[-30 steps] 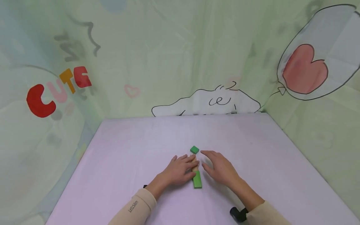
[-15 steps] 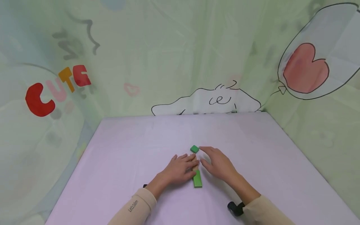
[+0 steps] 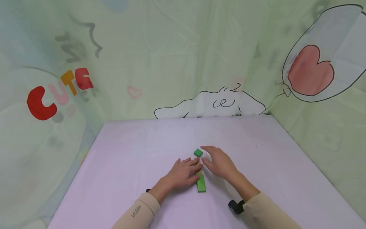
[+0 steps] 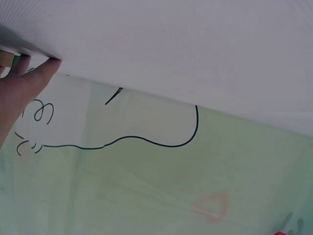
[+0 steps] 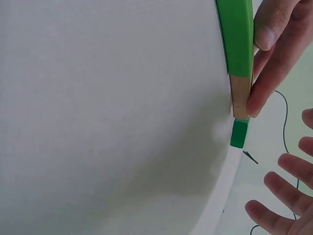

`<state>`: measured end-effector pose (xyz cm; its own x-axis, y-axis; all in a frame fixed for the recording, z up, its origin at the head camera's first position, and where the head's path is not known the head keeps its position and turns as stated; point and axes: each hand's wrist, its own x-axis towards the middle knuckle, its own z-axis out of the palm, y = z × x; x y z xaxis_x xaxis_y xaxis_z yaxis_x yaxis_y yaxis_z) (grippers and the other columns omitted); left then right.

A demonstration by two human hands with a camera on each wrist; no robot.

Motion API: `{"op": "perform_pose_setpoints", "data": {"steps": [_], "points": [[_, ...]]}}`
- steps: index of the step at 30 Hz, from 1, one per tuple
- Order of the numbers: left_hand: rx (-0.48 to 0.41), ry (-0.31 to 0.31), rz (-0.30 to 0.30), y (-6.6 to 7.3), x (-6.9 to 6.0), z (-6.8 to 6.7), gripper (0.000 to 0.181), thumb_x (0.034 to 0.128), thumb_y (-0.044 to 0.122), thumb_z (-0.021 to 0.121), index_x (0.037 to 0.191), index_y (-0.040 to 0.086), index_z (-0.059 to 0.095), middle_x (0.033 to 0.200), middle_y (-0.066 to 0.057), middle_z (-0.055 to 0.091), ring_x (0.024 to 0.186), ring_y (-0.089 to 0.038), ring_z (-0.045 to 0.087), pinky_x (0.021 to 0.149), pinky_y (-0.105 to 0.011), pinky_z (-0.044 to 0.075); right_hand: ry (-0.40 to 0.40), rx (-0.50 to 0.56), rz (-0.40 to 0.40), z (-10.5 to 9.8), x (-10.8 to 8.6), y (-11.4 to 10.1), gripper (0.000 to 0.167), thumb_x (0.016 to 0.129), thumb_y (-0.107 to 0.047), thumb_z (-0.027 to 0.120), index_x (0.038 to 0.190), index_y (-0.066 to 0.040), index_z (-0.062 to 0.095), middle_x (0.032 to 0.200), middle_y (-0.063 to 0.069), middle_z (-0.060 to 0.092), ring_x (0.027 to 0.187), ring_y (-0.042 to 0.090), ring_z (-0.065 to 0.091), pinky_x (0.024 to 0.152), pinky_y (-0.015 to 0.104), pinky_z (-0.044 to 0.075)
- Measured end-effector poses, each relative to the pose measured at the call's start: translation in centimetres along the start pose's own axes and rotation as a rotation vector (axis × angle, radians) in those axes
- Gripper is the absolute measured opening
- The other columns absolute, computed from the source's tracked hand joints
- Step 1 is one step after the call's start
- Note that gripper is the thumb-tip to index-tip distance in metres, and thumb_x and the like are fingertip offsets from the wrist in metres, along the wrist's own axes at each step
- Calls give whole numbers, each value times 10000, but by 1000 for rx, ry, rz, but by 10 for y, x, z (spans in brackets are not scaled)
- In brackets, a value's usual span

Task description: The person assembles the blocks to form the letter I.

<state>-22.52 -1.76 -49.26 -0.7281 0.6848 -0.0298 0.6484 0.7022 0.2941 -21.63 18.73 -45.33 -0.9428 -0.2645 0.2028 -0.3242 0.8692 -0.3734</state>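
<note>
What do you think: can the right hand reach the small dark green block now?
Probably yes: the right hand is close beside the small dark green block, with nothing visible between them; the left hand touches the wooden block instead.

Green blocks (image 3: pixel 201 185) and wooden block (image 5: pixel 240 95) on lilac table (image 3: pixel 243 136).

“CUTE” (image 3: pixel 60 99) stands on the backdrop (image 3: pixel 171 57), “LetsSlim” (image 3: pixel 136 211) on the left sleeve (image 3: pixel 143 210).
</note>
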Motion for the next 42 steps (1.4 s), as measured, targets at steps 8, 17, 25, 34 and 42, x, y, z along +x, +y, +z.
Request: {"op": "perform_pose_setpoints", "data": {"steps": [8,17,25,34,42], "points": [[-7,-11,-3,0,1,1,514,1068,439,477,1563,301,476,1689,37,334,1533,-306,379,1183,-662,303,-13,31,7,1,9,3,499,983,-221,688,1448,-70,584,1441,179,613,1318,402,590,1062,565,491],[3,-5,-10,-2,1,1,506,1064,432,474,1558,325,478,1691,43,328,1531,-313,381,1180,-666,304,-28,17,27,4,23,4,494,983,-219,689,1442,-66,589,1450,182,606,1324,403,585,1068,561,488],[-12,12,0,-2,1,3,495,1062,422,457,1543,316,504,1680,42,353,1517,-323,401,1169,-676,311,-43,7,57,7,34,5,488,985,-228,685,1439,-75,592,1449,179,607,1328,400,581,1076,560,481],[1,7,3,0,0,0,496,1070,415,449,1552,307,493,1683,34,348,1526,-317,387,1170,-672,314,-65,7,86,14,42,10,463,985,-216,673,1421,-73,610,1447,186,608,1344,402,569,1094,563,464],[6,14,7,2,-2,-2,487,1069,417,456,1539,305,512,1677,28,362,1521,-318,396,1163,-673,322,-91,8,100,17,47,11,446,978,-200,676,1404,-77,626,1444,188,611,1348,401,569,1099,563,462]]}}
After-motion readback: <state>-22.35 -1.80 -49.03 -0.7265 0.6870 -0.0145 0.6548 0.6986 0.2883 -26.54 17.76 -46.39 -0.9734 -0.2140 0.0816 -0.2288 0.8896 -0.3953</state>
